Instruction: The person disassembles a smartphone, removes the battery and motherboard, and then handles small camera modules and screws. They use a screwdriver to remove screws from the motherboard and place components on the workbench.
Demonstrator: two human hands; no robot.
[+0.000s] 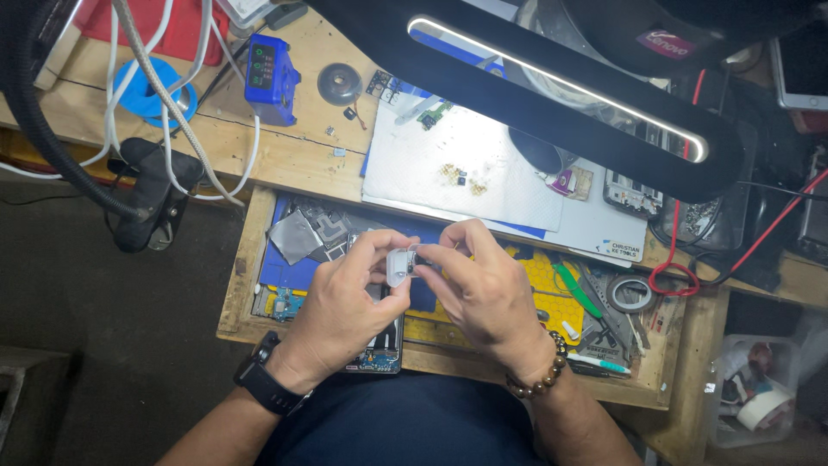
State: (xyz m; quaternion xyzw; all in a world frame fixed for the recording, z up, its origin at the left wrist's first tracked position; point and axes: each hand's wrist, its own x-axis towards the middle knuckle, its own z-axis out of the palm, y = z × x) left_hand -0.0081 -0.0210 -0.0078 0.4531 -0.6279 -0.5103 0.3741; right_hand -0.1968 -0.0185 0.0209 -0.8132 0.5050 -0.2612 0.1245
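Left hand (345,298) pinching small white plastic piece (398,267) between thumb and fingers, holding it up over pull-out tray (237,285), above opened phone (379,349) lying flat under my wrist. White piece standing roughly upright, long axis vertical, sitting right of left fingertips, so basically dead centre between both hands. Right hand (483,289) closing in from other side, fingertips (429,259) pressing together on tiny dark bit at piece's right edge; can't tell what. Both hands touching it, equally near.

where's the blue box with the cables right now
In the head view, the blue box sits upper left on the wooden bench, left of the round grey disc.
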